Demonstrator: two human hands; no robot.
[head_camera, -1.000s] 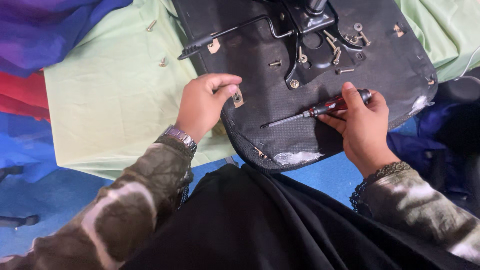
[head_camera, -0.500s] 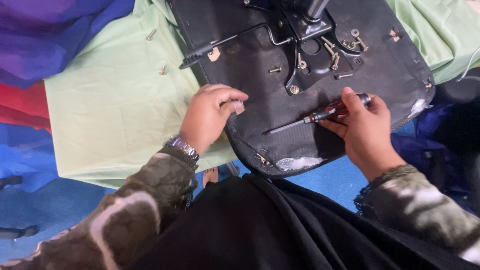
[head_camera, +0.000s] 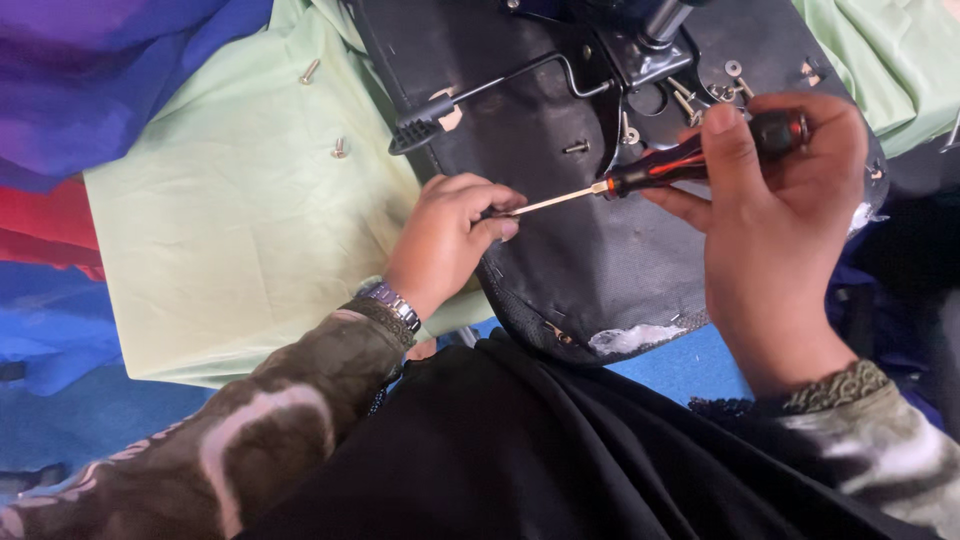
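A black chair seat base (head_camera: 560, 250) lies upside down in front of me, with a metal mechanism and a black lever (head_camera: 470, 100) on it. My right hand (head_camera: 780, 220) grips a screwdriver (head_camera: 660, 170) with a black and red handle; its shaft points left. My left hand (head_camera: 450, 235) rests on the seat's left edge, fingers pinched around the screwdriver's tip. Whatever small part sits under the fingers is hidden.
A pale green cloth (head_camera: 240, 220) lies under the seat with two loose screws (head_camera: 310, 70) on it. More screws and washers (head_camera: 720, 90) lie by the mechanism. Blue, purple and red fabric (head_camera: 60, 150) is at the left. My black garment (head_camera: 520, 450) fills the foreground.
My right hand has lifted the screwdriver and swung its tip left to my left hand's fingers. The camera has moved closer to the seat.
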